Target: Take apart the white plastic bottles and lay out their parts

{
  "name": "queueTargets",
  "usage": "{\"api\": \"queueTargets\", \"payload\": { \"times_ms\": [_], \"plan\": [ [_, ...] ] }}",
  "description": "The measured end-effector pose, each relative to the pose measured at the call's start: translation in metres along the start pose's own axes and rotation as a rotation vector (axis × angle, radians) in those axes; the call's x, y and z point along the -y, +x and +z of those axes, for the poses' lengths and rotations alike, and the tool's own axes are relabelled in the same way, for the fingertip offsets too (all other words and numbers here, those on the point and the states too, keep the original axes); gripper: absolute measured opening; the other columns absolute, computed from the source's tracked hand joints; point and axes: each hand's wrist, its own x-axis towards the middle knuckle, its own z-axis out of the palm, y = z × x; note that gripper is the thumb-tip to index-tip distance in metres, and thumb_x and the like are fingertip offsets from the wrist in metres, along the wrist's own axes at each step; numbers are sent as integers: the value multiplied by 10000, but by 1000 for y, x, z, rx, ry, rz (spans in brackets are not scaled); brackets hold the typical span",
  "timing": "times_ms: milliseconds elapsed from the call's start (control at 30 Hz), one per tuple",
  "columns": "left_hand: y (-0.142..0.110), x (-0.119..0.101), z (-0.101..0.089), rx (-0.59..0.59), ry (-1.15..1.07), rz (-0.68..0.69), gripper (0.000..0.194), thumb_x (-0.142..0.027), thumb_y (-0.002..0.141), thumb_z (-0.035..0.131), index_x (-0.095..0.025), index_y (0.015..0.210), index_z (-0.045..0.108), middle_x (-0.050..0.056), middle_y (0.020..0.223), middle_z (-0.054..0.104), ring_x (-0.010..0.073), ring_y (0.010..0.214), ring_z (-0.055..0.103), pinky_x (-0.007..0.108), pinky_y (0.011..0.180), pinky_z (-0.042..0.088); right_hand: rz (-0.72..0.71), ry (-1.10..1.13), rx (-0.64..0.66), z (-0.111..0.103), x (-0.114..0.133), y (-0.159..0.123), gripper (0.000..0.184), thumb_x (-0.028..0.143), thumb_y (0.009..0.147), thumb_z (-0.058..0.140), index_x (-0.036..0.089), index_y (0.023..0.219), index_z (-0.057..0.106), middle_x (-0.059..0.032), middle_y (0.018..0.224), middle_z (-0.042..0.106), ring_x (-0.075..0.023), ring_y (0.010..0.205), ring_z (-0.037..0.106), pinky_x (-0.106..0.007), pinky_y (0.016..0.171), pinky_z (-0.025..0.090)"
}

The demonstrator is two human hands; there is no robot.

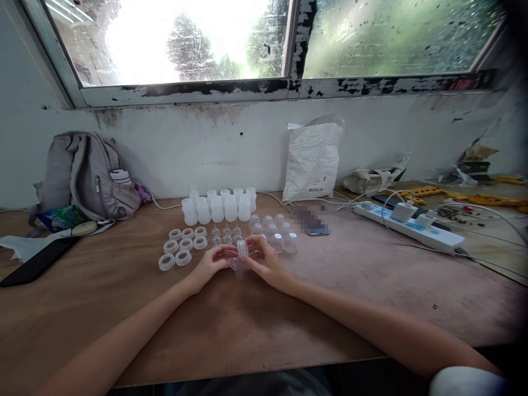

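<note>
Head view gave me the left hand (212, 267) and right hand (266, 264) meeting above the tabletop (247, 330), each grip narrow, the right on a clear ring (242, 249), the left on a clear nipple (233, 263), the white bottles (216, 208) behind.

We wear a white sleeve (464, 381) on our right arm (371, 322), rounded at its hem and shading to blue along its outer side. Dark grey cloth (256, 386) covers our lap, with dark blue beside it. Our forearms are slender and bare, as are our left hand (209, 268) and right hand (270, 268).
</note>
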Motion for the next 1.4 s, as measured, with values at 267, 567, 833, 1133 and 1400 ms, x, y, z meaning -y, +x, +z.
{"api": "queueTargets", "payload": {
  "times_ms": [267, 567, 833, 1133, 1400],
  "plan": [
    [-4, -7, -7, 95, 825, 283, 249, -181, 694, 575, -188, 941, 603, 50, 956, 600, 188, 908, 538, 330, 831, 417, -31, -113, -55, -1, 3, 0, 294, 268, 782, 525, 223, 1059, 441, -49, 982, 516, -137, 811, 528, -260, 655, 487],
    [5, -10, -11, -64, 901, 454, 204, -309, 748, 568, -202, 918, 602, 37, 897, 608, 168, 868, 535, 302, 788, 421, -117, -20, -75, -2, 4, -6, 305, 271, 768, 540, 218, 1053, 444, -47, 953, 497, -117, 739, 522, -234, 613, 489],
    [42, -8, 3, -166, 1084, 418, 333, -277, 714, 611, -247, 1038, 543, 8, 948, 656, 210, 1012, 498, 474, 967, 208, -42, -23, -101, -24, 2, -12, 282, 283, 766, 544, 216, 1022, 444, -48, 951, 517, -118, 728, 536, -245, 625, 488],
    [42, 10, 6, -205, 1198, 397, 242, -282, 731, 587, -238, 967, 557, 15, 942, 653, 200, 1007, 496, 488, 1026, 6, 3, -66, -141, -38, -5, -14, 290, 326, 749, 555, 202, 991, 455, -30, 830, 542, -107, 620, 534, -232, 541, 477],
    [43, 13, 4, -186, 1222, 439, 261, -291, 767, 548, -236, 1020, 522, 17, 963, 648, 202, 1016, 500, 527, 1008, 13, -3, -102, -127, -35, -4, -12, 289, 323, 749, 555, 198, 990, 457, -20, 770, 532, -116, 610, 535, -238, 535, 473]
  ]
}}
